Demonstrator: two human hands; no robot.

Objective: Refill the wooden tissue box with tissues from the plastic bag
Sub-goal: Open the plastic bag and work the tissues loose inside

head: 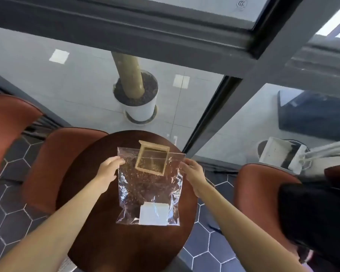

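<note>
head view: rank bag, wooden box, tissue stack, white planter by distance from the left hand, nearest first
1. Bag: gripped by the left hand at its upper left edge.
2. Wooden box: just right of the hand, seen through the bag.
3. Tissue stack: in the bag's bottom, toward the person.
4. White planter: on the floor beyond the table.

Table (110,222): between chairs left (53,163) and right (261,191).
Wooden box (152,160): on the table's far side, behind the bag.
Bag (149,185): over the table, between left hand (108,169) and right hand (194,170).
Tissues (153,213): in the bag's bottom.
</note>
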